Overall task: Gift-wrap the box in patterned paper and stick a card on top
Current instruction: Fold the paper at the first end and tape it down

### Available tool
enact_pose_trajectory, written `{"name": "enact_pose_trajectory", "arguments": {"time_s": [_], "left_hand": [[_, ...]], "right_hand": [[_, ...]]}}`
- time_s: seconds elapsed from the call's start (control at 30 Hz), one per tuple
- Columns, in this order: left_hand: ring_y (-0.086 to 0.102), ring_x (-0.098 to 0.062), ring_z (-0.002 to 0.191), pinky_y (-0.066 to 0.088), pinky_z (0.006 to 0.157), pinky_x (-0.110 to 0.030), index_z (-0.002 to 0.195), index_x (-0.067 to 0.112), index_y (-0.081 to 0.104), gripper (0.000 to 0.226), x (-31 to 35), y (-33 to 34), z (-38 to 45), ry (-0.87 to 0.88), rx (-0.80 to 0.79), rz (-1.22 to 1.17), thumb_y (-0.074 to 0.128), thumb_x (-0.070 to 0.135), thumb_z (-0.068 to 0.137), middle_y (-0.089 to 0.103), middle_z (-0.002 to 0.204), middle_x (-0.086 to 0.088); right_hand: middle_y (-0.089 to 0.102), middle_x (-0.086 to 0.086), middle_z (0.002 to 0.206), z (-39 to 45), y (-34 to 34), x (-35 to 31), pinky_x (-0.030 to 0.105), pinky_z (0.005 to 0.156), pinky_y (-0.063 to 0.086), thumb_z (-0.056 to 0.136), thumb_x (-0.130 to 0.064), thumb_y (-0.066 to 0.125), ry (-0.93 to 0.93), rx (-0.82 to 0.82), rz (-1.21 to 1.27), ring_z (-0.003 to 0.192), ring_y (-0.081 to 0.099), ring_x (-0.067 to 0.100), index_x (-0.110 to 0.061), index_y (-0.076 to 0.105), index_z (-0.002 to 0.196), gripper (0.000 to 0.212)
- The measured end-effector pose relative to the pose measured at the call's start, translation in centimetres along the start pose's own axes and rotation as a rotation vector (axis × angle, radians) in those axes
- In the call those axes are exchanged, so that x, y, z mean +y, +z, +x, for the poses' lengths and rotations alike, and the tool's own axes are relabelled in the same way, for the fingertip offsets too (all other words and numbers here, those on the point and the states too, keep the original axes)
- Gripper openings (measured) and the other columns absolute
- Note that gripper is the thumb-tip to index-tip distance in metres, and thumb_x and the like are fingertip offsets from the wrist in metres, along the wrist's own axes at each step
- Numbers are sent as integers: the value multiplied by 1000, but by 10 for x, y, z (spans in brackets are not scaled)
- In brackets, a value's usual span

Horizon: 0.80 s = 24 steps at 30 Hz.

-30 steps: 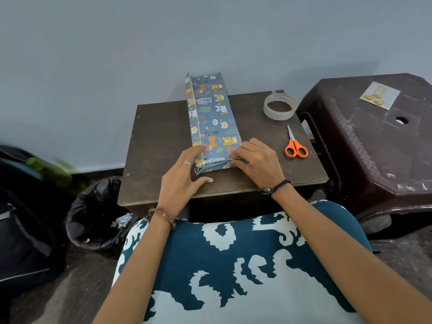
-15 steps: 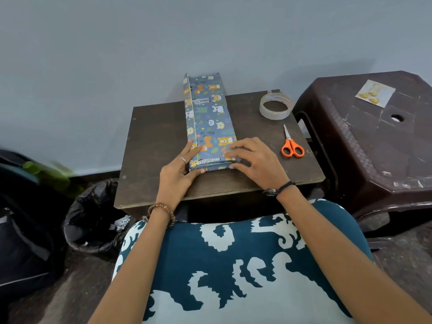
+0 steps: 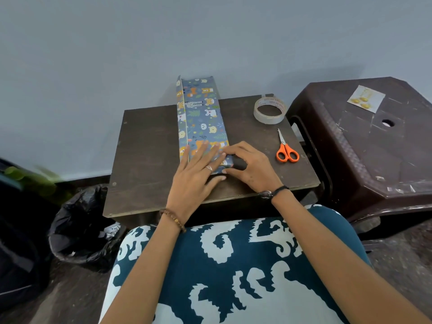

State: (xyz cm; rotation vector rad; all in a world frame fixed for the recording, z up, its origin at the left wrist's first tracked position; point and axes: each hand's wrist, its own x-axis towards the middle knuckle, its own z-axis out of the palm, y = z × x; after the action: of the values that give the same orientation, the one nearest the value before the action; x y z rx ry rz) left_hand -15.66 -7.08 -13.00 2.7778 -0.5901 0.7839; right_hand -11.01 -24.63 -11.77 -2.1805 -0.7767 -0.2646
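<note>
A long narrow box wrapped in blue animal-patterned paper point(image 3: 201, 118) lies lengthwise on the small dark table point(image 3: 145, 148), its far end sticking past the table's back edge. My left hand point(image 3: 198, 169) lies flat on the near end of the paper, fingers straight and pressing down. My right hand point(image 3: 247, 167) is at the near right corner, thumb and fingers curled and pinching the paper's edge there. A small card point(image 3: 365, 101) with yellow shapes lies on the brown stool point(image 3: 374, 146) at the right.
A roll of clear tape point(image 3: 269, 110) sits at the table's back right, orange-handled scissors point(image 3: 286, 149) in front of it. A bin with a black bag point(image 3: 79, 230) stands on the floor at left. A blue-and-white patterned cushion point(image 3: 233, 265) covers my lap.
My left hand moved from the box's near left side up onto the paper and now lies flat on it. My right hand shifted slightly at the near right corner.
</note>
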Motion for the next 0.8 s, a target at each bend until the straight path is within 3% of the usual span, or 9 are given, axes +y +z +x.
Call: {"name": "enact_pose_trajectory", "arguments": {"time_s": [0.1,0.2,0.3,0.6,0.7,0.8], "left_hand": [[50,-9,118,31,103,-30,118,18,64,37,3,6,11,-41,107,-22,48,33,88,63,123,3],[59,-8,109,39,95,-22,110,21,69,33,-3,9,13,-61,146,-71,51,34,87,67,114,4],[65,-10,104,51,90,-26,110,22,69,32,-10,11,13,-17,118,-91,51,36,89,67,115,5],[65,-7,102,45,92,-20,105,20,71,31,-15,14,17,53,121,-122,46,36,96,68,112,6],[65,-6,101,43,94,-19,102,18,73,25,-12,12,19,47,151,-120,54,31,90,69,110,5],[65,-6,101,46,91,-20,102,19,73,22,-10,11,19,20,170,-146,59,29,88,70,107,6]], "right_hand": [[59,3,113,1,-2,3,29,92,47,74,-10,74,23,-37,75,104,54,9,-10,59,118,46],[56,-3,116,1,-6,1,31,95,48,73,-3,74,151,-76,213,104,55,10,-11,52,124,56],[56,-12,115,2,-8,0,26,95,47,72,-2,76,209,-89,279,106,56,8,-14,45,128,65],[54,-13,120,1,-15,2,7,91,40,78,5,66,246,-124,327,107,51,-13,-22,40,129,63],[61,-6,114,1,-20,1,9,86,45,83,6,57,278,24,264,98,58,0,-15,56,117,40],[65,-4,97,0,-31,6,6,73,43,87,-1,56,369,343,161,81,57,0,-13,67,100,20]]}}
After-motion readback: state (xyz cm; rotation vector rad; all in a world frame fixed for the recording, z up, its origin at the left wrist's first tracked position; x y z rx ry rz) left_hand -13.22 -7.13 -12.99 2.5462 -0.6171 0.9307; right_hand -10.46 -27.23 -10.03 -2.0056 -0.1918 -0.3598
